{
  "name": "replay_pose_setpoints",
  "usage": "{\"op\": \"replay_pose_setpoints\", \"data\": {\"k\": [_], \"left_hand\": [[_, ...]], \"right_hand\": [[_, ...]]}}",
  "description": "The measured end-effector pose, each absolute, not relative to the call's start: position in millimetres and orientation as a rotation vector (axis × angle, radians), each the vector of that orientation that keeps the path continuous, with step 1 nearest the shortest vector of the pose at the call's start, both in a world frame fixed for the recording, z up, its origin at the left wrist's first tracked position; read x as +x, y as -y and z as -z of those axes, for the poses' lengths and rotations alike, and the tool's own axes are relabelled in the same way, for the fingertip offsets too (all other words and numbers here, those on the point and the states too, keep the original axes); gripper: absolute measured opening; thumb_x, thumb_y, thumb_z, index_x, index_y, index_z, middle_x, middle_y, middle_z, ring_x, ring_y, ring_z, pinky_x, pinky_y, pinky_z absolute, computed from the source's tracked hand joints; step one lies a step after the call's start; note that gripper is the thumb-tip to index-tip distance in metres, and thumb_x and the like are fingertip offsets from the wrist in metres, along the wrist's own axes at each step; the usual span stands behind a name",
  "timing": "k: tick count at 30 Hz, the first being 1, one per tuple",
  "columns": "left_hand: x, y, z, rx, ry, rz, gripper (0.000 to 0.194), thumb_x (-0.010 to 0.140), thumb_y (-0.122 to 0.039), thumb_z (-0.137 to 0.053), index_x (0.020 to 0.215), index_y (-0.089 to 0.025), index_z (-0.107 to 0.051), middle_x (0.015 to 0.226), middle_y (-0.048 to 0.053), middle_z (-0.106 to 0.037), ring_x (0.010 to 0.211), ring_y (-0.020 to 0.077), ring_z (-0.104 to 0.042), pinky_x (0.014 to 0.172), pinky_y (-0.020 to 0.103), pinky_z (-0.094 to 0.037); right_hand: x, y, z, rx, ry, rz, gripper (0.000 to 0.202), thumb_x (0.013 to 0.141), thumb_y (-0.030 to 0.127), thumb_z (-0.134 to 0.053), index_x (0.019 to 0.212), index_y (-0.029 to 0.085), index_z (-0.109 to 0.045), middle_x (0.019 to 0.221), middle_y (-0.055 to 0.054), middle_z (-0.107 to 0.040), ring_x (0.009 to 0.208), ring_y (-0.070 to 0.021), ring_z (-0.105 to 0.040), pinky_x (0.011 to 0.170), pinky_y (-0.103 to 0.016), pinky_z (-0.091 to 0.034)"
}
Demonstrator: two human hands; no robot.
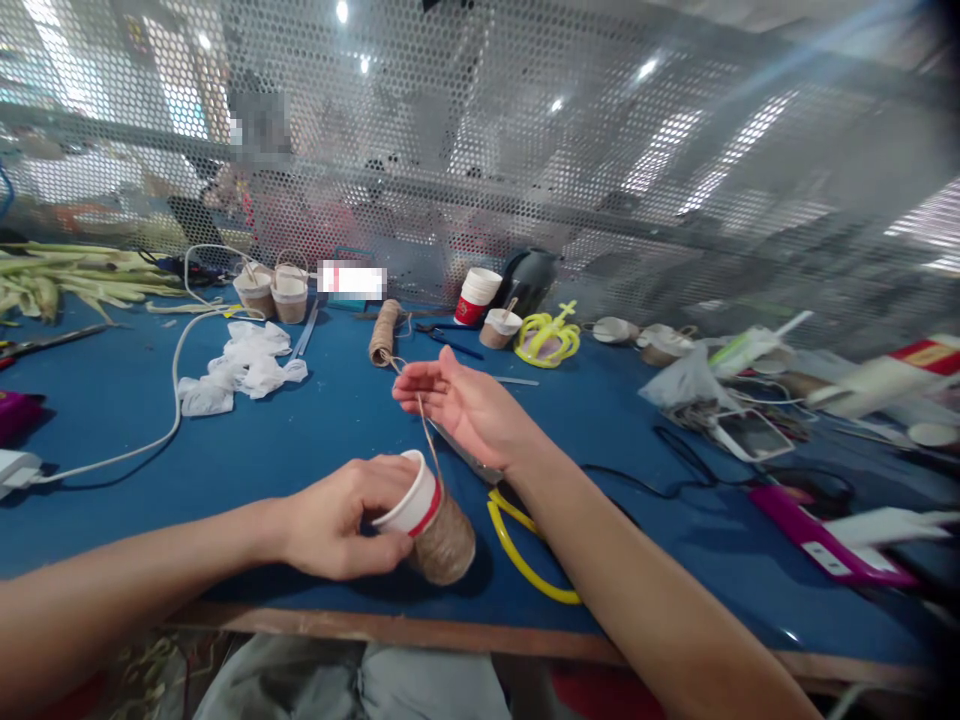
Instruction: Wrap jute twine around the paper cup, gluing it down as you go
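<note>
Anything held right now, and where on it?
Left hand holds the twine-wrapped paper cup at its unwrapped rim end; right hand has the twine running from the cup.

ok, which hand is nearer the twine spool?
Right. The right hand is just on the near side of the twine spool, slightly to its right. The left hand is well back from it, closer to the camera, gripping the paper cup.

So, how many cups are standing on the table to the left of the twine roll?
2: the left cup and the right cup, side by side beyond the crumpled white plastic. Some may be hidden behind them.
</note>
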State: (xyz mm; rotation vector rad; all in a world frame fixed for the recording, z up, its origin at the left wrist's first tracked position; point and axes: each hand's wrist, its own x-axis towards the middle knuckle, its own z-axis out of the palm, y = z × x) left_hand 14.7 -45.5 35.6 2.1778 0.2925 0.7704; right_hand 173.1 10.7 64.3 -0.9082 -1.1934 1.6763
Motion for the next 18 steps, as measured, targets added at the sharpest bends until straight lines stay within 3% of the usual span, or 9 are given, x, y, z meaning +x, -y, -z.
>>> {"op": "replay_pose_setpoints", "data": {"k": [6, 10, 15, 18], "left_hand": [[19, 50, -33, 2.099, -0.235, -0.709, 0.012, 0.073, -0.013, -0.042, 0.062, -0.015, -0.045, 0.067, 0.009, -0.058, 0.071, 0.0167, -0.049, 0.077, 0.032, -0.042], [21, 52, -34, 2.075, -0.196, -0.699, 0.017, 0.076, -0.019, -0.042, 0.061, -0.015, -0.046, 0.064, 0.008, -0.057, 0.071, 0.0183, -0.052, 0.077, 0.034, -0.043], [23, 56, -34, 2.130, -0.158, -0.646, 0.019, 0.078, -0.023, -0.040, 0.062, -0.015, -0.046, 0.067, 0.009, -0.058, 0.075, 0.0197, -0.053, 0.079, 0.035, -0.042], [22, 56, -32, 2.137, -0.169, -0.695, 0.020, 0.078, -0.023, -0.039, 0.060, -0.016, -0.042, 0.066, 0.008, -0.057, 0.072, 0.0185, -0.051, 0.078, 0.034, -0.041]], "right_hand": [[147, -4, -113, -0.674, 1.636, -1.524, 0.036, 0.078, 0.048, -0.049, 0.078, 0.014, -0.060, 0.075, -0.003, -0.063, 0.069, -0.0121, -0.061, 0.070, -0.028, -0.048], [113, 4, -128, -0.441, 1.873, -1.520, 0.025, 0.079, 0.039, -0.052, 0.077, 0.015, -0.059, 0.072, -0.001, -0.061, 0.068, -0.0091, -0.059, 0.069, -0.024, -0.048], [63, -15, -96, -0.348, 2.263, -1.472, 0.020, 0.082, 0.030, -0.050, 0.070, 0.015, -0.054, 0.071, 0.000, -0.059, 0.068, -0.0074, -0.059, 0.069, -0.020, -0.048], [50, -35, -66, -0.692, 2.567, -1.423, 0.023, 0.085, 0.027, -0.045, 0.067, 0.014, -0.052, 0.067, 0.000, -0.060, 0.054, -0.0063, -0.058, 0.051, -0.016, -0.047]]}}
